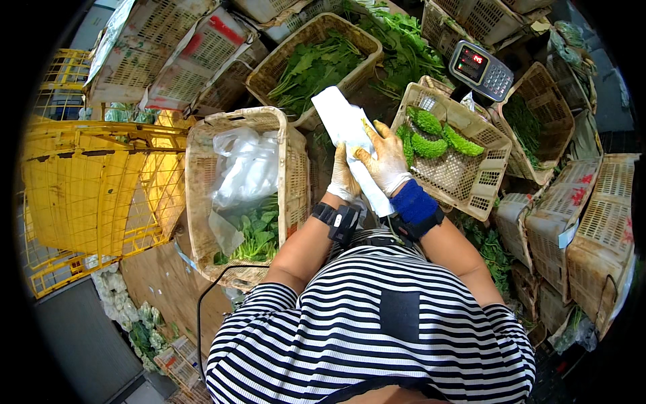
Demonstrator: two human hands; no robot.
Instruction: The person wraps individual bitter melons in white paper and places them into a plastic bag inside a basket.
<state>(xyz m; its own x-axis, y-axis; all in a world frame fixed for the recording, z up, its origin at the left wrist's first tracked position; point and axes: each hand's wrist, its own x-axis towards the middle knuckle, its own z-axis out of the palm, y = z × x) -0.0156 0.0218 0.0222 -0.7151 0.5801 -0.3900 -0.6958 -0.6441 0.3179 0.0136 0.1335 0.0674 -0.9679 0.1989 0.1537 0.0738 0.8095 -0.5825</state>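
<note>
In front of my body, both gloved hands grip a long, white, folded sheet-like bundle [336,111]; whether it is paper or plastic I cannot tell. My left hand [344,178] is closed on its near left side, thumb pointing up along it. My right hand [388,160] presses its thumb and fingers on the right side, and a narrow white end hangs down between the wrists. Just right of my right hand, several green bitter melons [428,146] lie in a pale plastic crate [479,176].
Behind that crate stands a scale display [479,71] with red lit digits. On the left, a crate [193,175] holds clear plastic bags [245,165] and leafy greens [259,232]. Another crate of greens [259,81] sits beyond my hands. Stacked crates [558,222] flank the right, a yellow metal frame [87,188] the left.
</note>
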